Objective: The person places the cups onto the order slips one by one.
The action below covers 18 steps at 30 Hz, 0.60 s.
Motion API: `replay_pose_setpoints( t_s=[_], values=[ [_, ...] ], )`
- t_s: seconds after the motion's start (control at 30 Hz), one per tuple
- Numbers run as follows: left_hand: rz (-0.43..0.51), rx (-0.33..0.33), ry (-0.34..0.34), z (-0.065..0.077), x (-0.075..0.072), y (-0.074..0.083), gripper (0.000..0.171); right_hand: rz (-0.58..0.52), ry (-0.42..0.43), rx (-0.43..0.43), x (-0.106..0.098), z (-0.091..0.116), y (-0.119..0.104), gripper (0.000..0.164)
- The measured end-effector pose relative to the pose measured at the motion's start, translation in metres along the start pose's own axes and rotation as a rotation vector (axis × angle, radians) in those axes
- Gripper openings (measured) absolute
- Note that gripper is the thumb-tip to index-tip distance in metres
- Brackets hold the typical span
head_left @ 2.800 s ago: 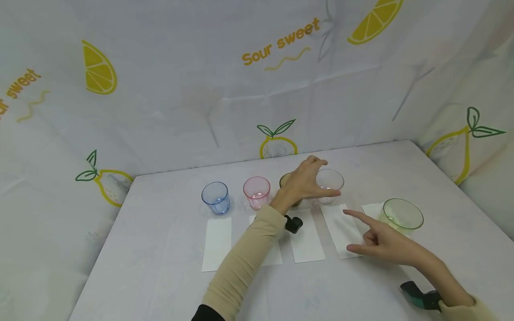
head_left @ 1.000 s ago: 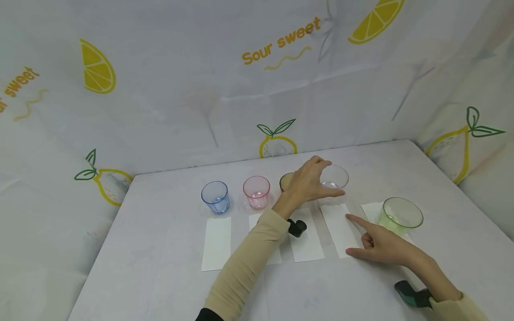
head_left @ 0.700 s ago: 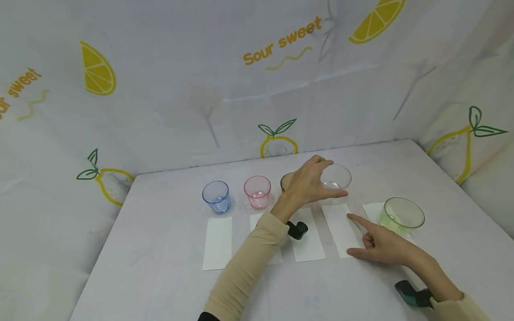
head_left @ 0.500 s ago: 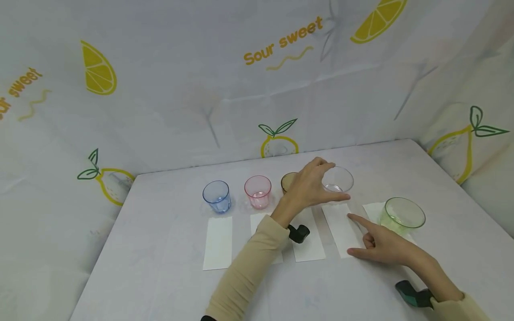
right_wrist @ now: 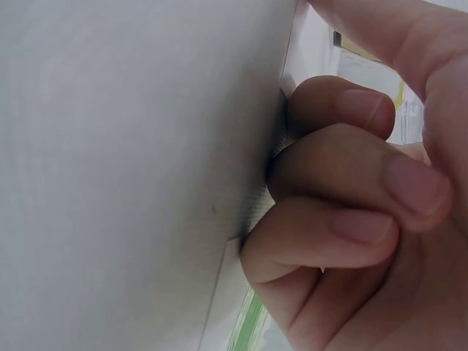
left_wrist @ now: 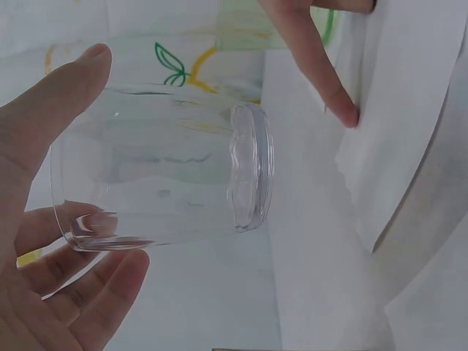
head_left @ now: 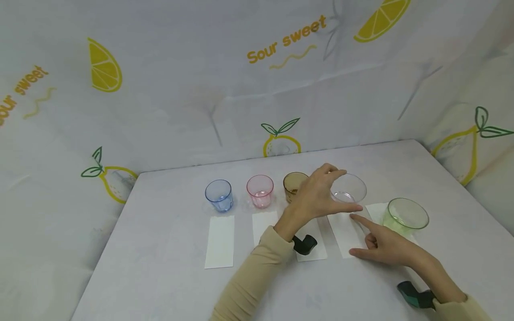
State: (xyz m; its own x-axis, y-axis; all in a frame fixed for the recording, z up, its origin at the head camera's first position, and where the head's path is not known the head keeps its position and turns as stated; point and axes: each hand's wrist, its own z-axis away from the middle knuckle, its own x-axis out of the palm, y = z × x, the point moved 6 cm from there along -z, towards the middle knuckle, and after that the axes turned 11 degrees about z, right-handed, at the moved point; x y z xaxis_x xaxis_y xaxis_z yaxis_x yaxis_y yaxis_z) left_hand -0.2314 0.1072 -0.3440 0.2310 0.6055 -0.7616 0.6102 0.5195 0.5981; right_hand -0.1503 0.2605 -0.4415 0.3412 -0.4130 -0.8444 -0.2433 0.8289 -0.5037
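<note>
While left fingers (left_wrist: pixel 69 89) grip glass (left_wrist: pixel 164 164) | right thumb (head_left: pixel 363 253), forefinger (head_left: pixel 364 222) spread | white table (head_left: pixel 160 240), lemon-print backdrop (head_left: pixel 180 58)

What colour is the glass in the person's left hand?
The glass is clear and see-through, with no strong tint; the left wrist view shows it best.

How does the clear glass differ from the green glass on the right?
The clear glass is colourless; the green glass is tinted pale green. The left hand grips the clear glass, while the green glass stands ungripped on a white paper strip. Both are see-through.
</note>
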Motion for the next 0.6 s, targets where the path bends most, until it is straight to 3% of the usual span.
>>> replay_pose_setpoints(
  t_s=[0.23, 0.6],
  values=[
    [0.016, 0.002, -0.032, 0.003, 0.006, 0.008, 0.086, -0.007, 0.011, -0.018, 0.0, 0.0, 0.0, 0.095],
    [-0.065, 0.009, -0.063, 0.011, 0.011, 0.013, 0.088, -0.025, 0.021, -0.059, 0.001, 0.002, 0.0, 0.079]
  ],
)
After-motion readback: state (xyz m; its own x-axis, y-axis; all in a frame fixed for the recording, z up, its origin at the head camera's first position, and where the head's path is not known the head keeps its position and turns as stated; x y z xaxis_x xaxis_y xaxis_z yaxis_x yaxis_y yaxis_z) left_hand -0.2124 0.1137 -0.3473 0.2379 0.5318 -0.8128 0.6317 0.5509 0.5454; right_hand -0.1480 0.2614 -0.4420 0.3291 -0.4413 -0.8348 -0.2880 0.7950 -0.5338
